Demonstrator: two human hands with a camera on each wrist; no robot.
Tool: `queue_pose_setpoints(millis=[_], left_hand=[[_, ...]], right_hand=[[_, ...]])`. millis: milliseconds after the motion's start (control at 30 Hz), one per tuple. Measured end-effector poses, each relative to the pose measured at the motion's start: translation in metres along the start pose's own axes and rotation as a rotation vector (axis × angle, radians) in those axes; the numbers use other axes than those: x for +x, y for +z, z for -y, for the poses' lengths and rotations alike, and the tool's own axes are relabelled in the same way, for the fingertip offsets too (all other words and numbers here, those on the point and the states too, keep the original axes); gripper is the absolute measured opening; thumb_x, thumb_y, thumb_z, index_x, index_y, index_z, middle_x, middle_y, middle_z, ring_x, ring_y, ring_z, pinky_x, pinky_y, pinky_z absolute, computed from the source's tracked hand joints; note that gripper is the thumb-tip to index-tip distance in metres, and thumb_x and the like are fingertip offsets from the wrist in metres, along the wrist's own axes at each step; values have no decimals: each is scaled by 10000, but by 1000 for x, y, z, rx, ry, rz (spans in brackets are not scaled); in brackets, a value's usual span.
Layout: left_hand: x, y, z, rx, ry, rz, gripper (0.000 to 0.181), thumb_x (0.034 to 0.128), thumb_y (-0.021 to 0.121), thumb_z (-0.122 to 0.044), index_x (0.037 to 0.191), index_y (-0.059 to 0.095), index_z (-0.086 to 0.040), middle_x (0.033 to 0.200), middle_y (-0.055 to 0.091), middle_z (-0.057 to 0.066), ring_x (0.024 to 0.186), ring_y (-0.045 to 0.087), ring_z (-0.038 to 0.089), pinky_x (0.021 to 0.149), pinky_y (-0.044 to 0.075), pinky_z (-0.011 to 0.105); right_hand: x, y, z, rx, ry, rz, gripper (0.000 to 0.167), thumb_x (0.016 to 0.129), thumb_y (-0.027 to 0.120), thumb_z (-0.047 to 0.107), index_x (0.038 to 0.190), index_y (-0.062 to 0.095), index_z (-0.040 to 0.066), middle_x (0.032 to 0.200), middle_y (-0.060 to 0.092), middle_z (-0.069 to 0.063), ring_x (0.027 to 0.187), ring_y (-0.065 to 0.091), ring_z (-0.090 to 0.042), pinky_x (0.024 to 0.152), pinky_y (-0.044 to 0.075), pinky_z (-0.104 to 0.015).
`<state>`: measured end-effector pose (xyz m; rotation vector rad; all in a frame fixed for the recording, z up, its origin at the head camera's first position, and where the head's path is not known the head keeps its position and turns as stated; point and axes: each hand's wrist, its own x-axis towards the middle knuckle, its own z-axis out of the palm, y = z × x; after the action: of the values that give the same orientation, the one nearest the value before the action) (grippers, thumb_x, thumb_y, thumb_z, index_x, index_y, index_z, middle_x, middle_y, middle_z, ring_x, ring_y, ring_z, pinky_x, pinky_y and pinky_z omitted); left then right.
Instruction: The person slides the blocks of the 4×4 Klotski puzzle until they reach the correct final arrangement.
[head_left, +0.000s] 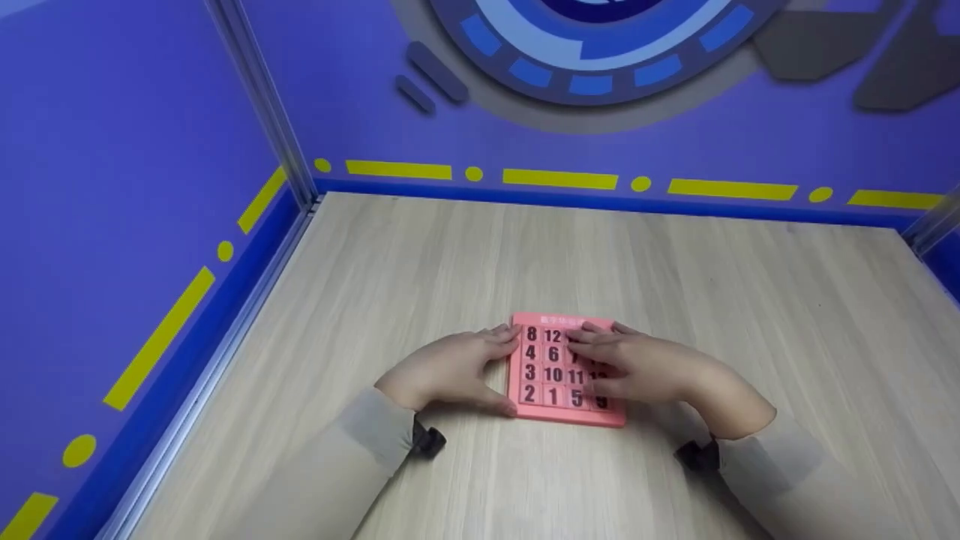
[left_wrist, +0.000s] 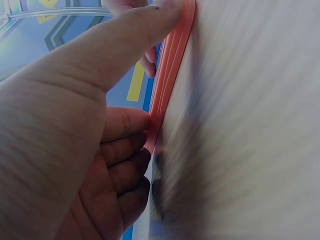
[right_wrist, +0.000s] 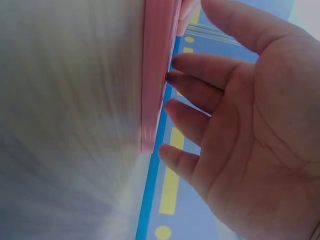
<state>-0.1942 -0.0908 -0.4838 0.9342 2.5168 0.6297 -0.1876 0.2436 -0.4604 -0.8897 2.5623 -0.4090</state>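
A pink sliding number puzzle point(head_left: 553, 412) lies flat on the table, with black numerals on its square tiles. My left hand point(head_left: 459, 367) holds the puzzle's left edge, thumb by the near corner and fingers farther up the side. In the left wrist view the thumb point(left_wrist: 125, 37) presses the pink rim point(left_wrist: 167, 75), and the other fingers are bent beside it. Over the right-hand columns is my right hand point(head_left: 645, 365), its fingers spread and fairly straight, hiding some tiles. The right wrist view shows those fingertips point(right_wrist: 176, 107) close to the puzzle's top face; which ones touch cannot be told.
The wood-grain table point(head_left: 420, 270) extends around the puzzle. Blue panels with yellow marks point(head_left: 559, 180) stand along its back and left sides, joined by a metal post point(head_left: 262, 97). Dark bands point(head_left: 427, 440) sit at both wrists.
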Motion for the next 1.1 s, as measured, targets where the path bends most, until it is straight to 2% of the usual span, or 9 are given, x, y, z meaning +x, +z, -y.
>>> queue_pose_setpoints(millis=[467,700,867,1100], left_hand=[[-1,1,0,-13,-12,-3,1094,886,937,-555,1756,404,-161,1885,252,-65,1770,249,193,1470,237,422],[0,1,-1,4,-12,-2,1102,875,939,-575,1749,420,-148,1883,261,-41,1769,254,186,1470,232,420],[-3,-1,-2,14,-14,2,1097,882,938,-577,1751,418,-154,1884,261,-48,1768,255,176,1470,239,413],[-1,0,-2,6,-11,-5,1110,882,937,-592,1754,405,-158,1884,253,-45,1770,242,169,1467,237,395]], right_hand=[[-10,-12,-7,28,76,40,703,1111,659,544,1672,570,131,1760,521,-132,1727,329,-443,1420,181,-752],[-17,-16,-11,56,86,55,677,1108,671,519,1656,592,130,1799,470,-102,1717,353,-439,1419,190,-748],[-16,-17,-9,41,82,40,630,1119,663,476,1644,609,132,1782,495,-118,1691,414,-425,1416,241,-723],[-16,-21,-8,11,57,-39,542,1123,671,357,1630,634,168,1747,543,-139,1638,498,-442,1361,376,-712]])
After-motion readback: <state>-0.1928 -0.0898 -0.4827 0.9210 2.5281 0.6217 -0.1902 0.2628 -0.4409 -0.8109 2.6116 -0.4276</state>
